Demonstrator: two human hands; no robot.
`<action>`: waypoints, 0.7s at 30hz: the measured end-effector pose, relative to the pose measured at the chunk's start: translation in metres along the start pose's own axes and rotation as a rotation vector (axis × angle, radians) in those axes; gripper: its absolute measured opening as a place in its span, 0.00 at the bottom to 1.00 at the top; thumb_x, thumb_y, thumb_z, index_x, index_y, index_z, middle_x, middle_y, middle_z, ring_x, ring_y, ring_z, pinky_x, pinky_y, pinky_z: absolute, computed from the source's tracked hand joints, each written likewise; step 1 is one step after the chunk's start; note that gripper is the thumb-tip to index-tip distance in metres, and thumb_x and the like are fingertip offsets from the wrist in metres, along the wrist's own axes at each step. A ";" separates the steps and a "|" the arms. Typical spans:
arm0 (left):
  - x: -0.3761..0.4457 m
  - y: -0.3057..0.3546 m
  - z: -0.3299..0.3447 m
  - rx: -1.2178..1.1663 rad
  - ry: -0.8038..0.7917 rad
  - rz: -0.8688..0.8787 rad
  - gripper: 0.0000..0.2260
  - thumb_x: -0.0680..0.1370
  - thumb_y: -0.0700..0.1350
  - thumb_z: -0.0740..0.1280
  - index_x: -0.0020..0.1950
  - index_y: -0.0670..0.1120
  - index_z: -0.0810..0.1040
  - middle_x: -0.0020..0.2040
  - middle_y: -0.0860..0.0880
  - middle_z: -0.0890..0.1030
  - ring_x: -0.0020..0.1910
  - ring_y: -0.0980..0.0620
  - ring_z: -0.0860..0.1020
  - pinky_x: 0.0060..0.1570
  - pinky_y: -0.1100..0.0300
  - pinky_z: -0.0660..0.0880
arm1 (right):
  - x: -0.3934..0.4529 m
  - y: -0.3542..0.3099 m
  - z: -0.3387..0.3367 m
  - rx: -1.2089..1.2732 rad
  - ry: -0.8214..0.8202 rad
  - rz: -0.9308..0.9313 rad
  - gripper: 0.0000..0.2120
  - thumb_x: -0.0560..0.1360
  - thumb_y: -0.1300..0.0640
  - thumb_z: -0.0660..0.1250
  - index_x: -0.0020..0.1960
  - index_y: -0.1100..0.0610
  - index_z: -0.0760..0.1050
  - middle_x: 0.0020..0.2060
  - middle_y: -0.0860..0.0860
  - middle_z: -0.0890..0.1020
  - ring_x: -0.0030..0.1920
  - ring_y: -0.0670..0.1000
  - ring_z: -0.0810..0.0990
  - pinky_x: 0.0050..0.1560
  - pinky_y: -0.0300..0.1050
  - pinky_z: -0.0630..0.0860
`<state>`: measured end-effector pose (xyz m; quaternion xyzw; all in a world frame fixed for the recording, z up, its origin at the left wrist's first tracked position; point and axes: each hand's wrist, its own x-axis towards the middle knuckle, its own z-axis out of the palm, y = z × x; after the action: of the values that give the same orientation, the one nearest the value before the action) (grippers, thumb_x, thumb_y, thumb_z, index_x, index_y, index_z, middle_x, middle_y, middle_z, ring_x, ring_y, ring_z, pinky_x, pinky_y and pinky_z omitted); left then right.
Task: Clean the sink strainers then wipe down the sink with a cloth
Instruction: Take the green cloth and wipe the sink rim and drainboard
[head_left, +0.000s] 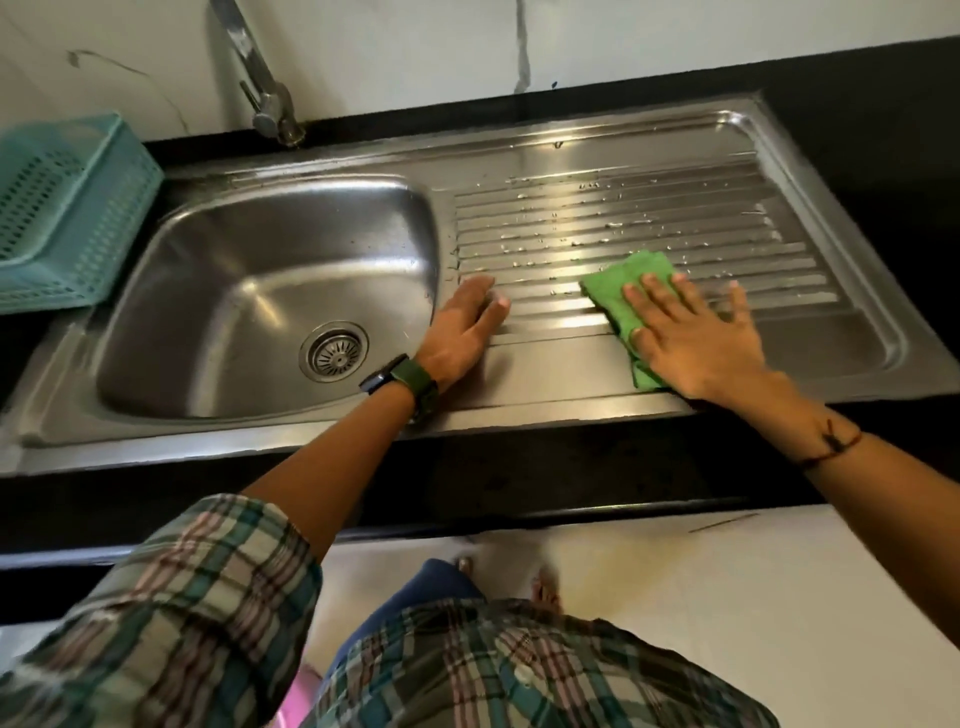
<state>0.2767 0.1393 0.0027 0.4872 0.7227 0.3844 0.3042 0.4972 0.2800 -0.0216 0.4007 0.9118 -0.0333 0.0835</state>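
Fingers (655, 299) of the right hand (696, 343) lie straight and spread, pressing the green cloth (621, 291) flat on the ribbed drainboard (675, 218) near its front edge; the cloth shows beyond the fingertips and under the palm. Water droplets (561, 228) speckle the ribs behind it. The left hand (462, 332) rests flat with its fingers together, holding nothing, on the steel between the drainboard and the sink basin (249, 291), a watch (400, 382) on its wrist. The strainer (334, 352) sits in the basin's drain. A tap (265, 98) stands behind, and a teal basket (67, 208) sits left of the basin on the black counter (883, 130)
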 end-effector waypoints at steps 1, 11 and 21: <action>0.003 -0.001 0.001 0.050 -0.013 0.031 0.21 0.80 0.51 0.56 0.71 0.44 0.62 0.66 0.48 0.70 0.62 0.51 0.70 0.63 0.58 0.66 | 0.000 0.006 0.000 0.019 -0.020 0.037 0.26 0.78 0.42 0.37 0.74 0.43 0.38 0.76 0.44 0.42 0.75 0.49 0.39 0.69 0.61 0.32; 0.006 -0.015 0.004 -0.059 0.110 0.113 0.26 0.75 0.53 0.54 0.72 0.45 0.61 0.74 0.44 0.61 0.74 0.47 0.58 0.73 0.47 0.56 | 0.015 -0.075 -0.009 0.099 -0.039 -0.339 0.26 0.80 0.44 0.46 0.75 0.45 0.43 0.76 0.48 0.46 0.76 0.54 0.39 0.71 0.59 0.34; 0.008 -0.014 0.008 -0.012 0.144 0.256 0.25 0.75 0.47 0.55 0.71 0.41 0.63 0.73 0.43 0.63 0.72 0.56 0.54 0.74 0.58 0.43 | 0.003 -0.154 -0.008 0.084 0.101 -0.085 0.27 0.77 0.47 0.53 0.75 0.49 0.53 0.75 0.48 0.57 0.76 0.52 0.50 0.73 0.62 0.43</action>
<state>0.2742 0.1457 -0.0136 0.5449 0.6723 0.4582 0.2029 0.3803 0.1788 -0.0149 0.3658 0.9289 -0.0546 0.0189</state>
